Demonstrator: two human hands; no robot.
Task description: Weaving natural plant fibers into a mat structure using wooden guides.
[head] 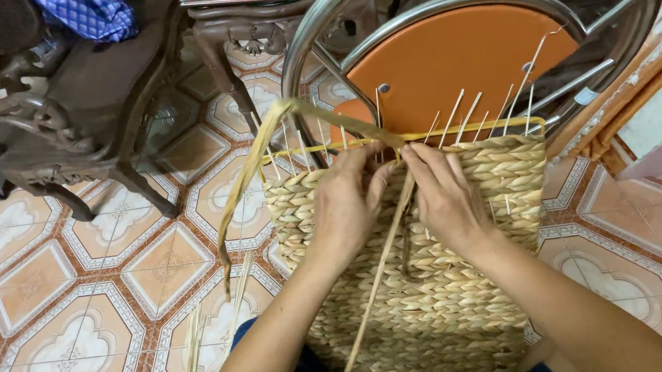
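Observation:
A half-woven straw basket [493, 175] lies across my lap, its top edge bristling with several thin upright stakes [458, 115] and a yellow strand running along the rim. My left hand [344, 208] presses on the weave and pinches a long flat straw strand [265, 136] that loops up and hangs down to the left. My right hand [444, 193] pinches the same weaving spot at the rim, fingertips almost touching the left hand's. A second loose straw [377, 284] trails down between my forearms.
An orange-seated metal chair [454, 53] stands just behind the basket. A dark carved wooden chair [85, 110] with a blue cloth [90, 12] is at the left. Patterned floor tiles [60, 306] spread below, with loose straw stalks [195, 351] lying on them.

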